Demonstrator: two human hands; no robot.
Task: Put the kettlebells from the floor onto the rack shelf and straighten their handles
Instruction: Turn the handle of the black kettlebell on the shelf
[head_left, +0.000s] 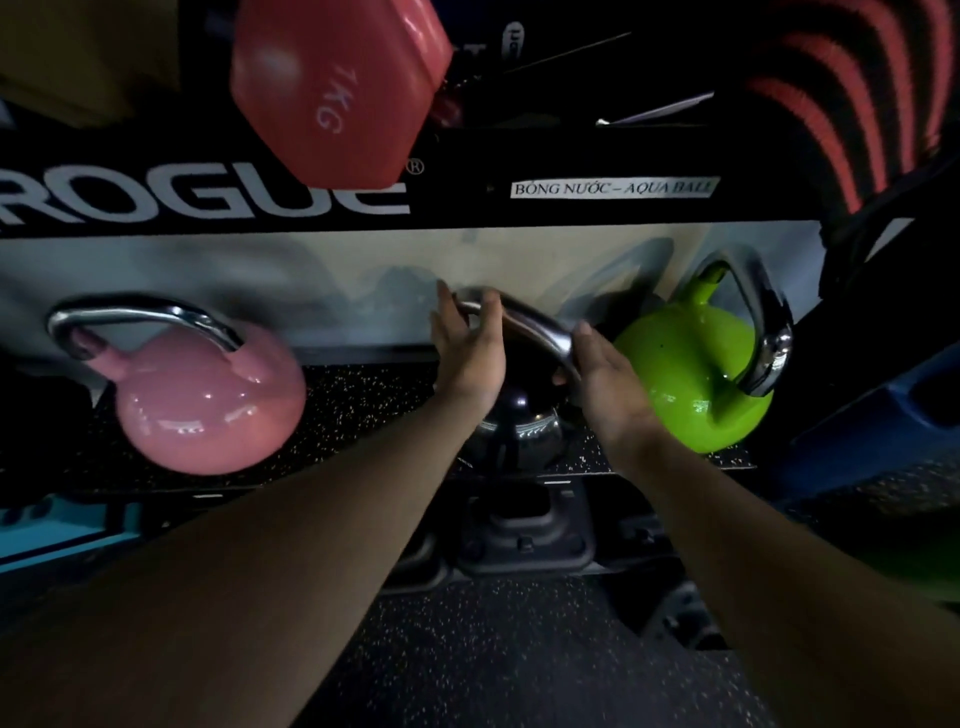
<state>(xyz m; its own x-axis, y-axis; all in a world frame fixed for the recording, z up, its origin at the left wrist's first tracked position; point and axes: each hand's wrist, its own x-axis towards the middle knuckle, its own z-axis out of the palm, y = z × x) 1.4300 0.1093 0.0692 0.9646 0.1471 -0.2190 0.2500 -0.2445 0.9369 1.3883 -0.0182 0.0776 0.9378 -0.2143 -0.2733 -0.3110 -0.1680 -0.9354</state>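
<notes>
Three kettlebells stand on the speckled rack shelf (363, 395). A pink kettlebell (208, 410) is at the left, its chrome handle running left to right. In the middle sits a dark kettlebell (519, 431) with a chrome handle (535, 327) turned at an angle. My left hand (467, 353) wraps the handle's left end. My right hand (608, 379) presses on its right end, fingers extended. A green kettlebell (691, 379) is at the right, its handle turned sideways toward the right.
A red 1 kg dumbbell (332, 88) sticks out over the black upper rail (156, 202). Red-striped black gear (852, 104) hangs top right. A blue object (883, 431) lies right of the shelf. Below are a black rack foot (524, 535) and speckled floor (493, 649).
</notes>
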